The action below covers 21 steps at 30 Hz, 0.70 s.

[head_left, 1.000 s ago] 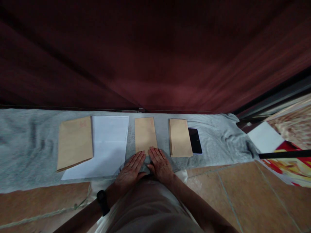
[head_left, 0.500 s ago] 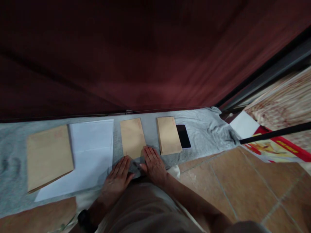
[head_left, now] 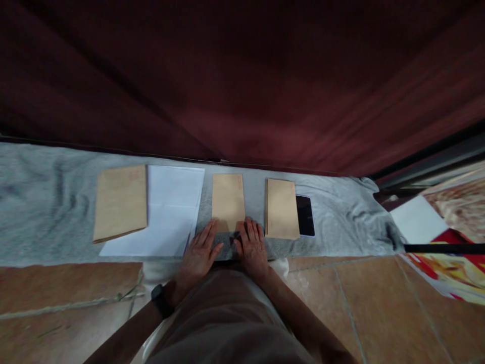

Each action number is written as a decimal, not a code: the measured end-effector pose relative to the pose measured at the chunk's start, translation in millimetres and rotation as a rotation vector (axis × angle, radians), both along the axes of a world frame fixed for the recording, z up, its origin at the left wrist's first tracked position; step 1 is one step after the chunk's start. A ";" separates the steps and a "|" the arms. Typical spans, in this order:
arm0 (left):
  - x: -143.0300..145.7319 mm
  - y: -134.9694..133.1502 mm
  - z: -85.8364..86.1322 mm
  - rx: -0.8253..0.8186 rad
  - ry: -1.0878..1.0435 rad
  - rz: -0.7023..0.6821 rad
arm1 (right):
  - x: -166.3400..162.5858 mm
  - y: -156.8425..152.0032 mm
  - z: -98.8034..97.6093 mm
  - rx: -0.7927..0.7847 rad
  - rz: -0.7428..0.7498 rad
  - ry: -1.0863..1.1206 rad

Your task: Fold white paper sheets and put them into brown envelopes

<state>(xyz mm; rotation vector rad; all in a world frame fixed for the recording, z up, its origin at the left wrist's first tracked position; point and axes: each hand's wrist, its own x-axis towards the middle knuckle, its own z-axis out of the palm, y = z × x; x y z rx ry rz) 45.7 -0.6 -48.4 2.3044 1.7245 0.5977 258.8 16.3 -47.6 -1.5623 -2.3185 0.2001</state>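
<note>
A brown paper envelope [head_left: 228,199] lies in front of me on the grey cloth [head_left: 341,212]. My left hand [head_left: 199,253] rests flat by its near left corner, fingers stretched out and nothing held. At the near right corner lies my right hand [head_left: 252,250], likewise flat with its fingers extended. Both sets of fingertips are at or just touching the envelope's near edge. To the right sits a stack of brown envelopes [head_left: 282,208]. White paper sheets [head_left: 172,212] are on the left, partly covered by a larger pile of brown envelopes [head_left: 121,202].
A dark-screened phone [head_left: 305,216] lies partly under the right stack. A dark red panel [head_left: 242,101] rises behind the cloth. At far right are a black bar [head_left: 443,248], a white sheet [head_left: 419,218] and a red-and-yellow printed package [head_left: 458,270]. Tiled floor [head_left: 364,288] shows below.
The view has turned and shifted, so the items appear further right. Both hands stay flat by the envelope's near corners; nothing has been picked up.
</note>
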 end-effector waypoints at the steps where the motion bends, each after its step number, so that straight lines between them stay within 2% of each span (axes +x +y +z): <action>1: 3.5 -0.3 -1.7 0.000 -0.028 0.029 | -1.1 0.4 0.2 -0.004 0.004 -0.008; 7: 15.7 -2.4 -15.8 -0.008 -0.092 0.077 | -2.6 -0.5 -2.8 -0.008 0.023 -0.035; 11: 13.8 -1.5 -9.7 -0.062 -0.145 0.118 | -0.5 -0.5 -6.8 0.005 0.044 0.001; 14: 13.2 -0.3 -2.1 -0.074 -0.085 0.145 | 0.3 -0.1 -9.1 0.015 0.058 0.018; 16: 14.9 -0.8 -0.1 -0.061 0.008 0.107 | 0.9 -0.3 -9.3 0.011 0.066 0.015; 21: 21.4 -2.5 -4.6 -0.053 0.178 -0.135 | 4.8 0.2 -4.5 -0.033 0.092 0.025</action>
